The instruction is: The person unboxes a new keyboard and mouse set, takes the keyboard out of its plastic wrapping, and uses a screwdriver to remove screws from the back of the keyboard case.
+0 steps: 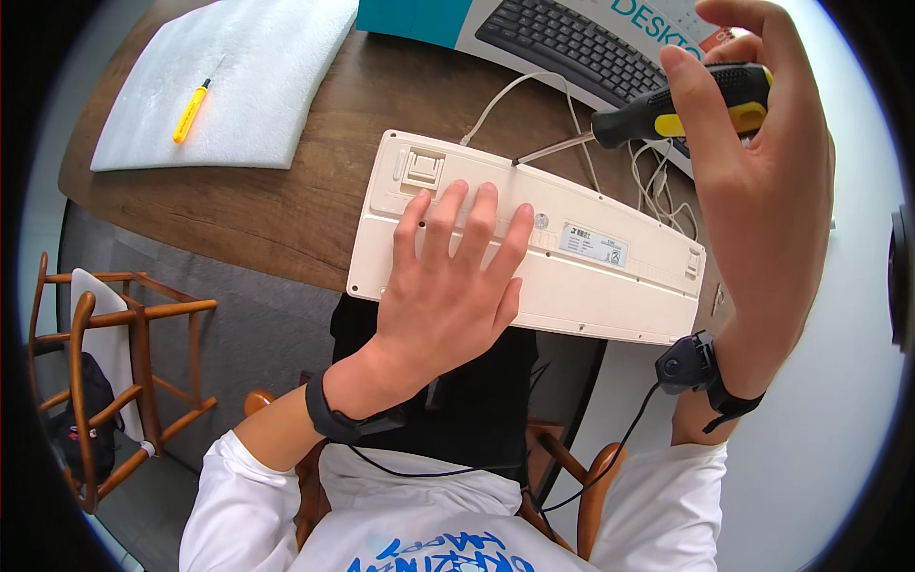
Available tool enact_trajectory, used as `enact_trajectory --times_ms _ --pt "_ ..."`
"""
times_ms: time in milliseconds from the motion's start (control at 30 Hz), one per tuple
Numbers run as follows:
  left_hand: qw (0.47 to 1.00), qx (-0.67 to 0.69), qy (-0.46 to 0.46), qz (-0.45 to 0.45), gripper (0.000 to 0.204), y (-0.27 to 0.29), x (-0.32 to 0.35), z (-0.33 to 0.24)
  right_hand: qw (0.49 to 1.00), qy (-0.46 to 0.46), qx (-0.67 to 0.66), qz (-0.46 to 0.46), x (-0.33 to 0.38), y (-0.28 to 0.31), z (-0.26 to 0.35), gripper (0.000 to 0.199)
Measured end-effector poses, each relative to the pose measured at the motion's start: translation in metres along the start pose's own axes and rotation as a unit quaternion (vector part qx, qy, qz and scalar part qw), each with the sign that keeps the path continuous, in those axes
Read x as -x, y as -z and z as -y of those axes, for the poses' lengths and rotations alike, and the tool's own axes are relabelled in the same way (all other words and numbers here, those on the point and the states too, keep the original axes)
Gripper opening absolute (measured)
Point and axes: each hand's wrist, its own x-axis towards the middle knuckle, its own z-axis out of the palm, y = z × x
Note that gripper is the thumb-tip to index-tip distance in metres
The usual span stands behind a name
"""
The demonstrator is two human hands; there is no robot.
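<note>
A cream-white keyboard (pixel 457 305) lies face down at the table's near edge, its underside with label and screw holes turned up. My left hand (pixel 448 267) rests flat on its left half, fingers spread. In my right hand (pixel 753 143) is a black and yellow screwdriver (pixel 629 122), gripped by its handle. Its metal shaft slants down to the left, and the tip meets a screw hole near the keyboard's far edge. From that far edge runs the keyboard's pale cable (pixel 519 84).
A keyboard box (pixel 419 21) stands at the back, with coiled cable (pixel 658 181) before it. White foam (pixel 257 76) at the far left of the wooden table (pixel 334 124) bears a small yellow screwdriver (pixel 192 114). On the floor at left is a wooden chair (pixel 138 353).
</note>
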Motion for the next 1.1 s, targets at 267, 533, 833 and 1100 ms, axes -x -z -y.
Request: enact_trajectory --times_ms 267,533,833,1100 --pt "1.0 0.005 0.002 -0.003 0.06 -0.001 0.002 0.002 0.999 -0.031 0.015 -0.013 0.008 0.003 0.004 0.029" --pt "1.0 0.009 0.003 -0.005 0.06 0.0 0.002 0.001 0.999 0.013 -0.031 -0.026 0.021 0.007 0.0 0.026" --pt "1.0 0.005 0.002 -0.004 0.059 -0.001 0.002 0.001 1.0 0.019 0.002 -0.013 0.011 0.005 0.009 0.024" --pt "1.0 -0.009 0.004 -0.004 0.058 -0.001 0.003 0.002 0.995 0.092 0.043 0.024 -0.009 -0.005 0.03 0.019"
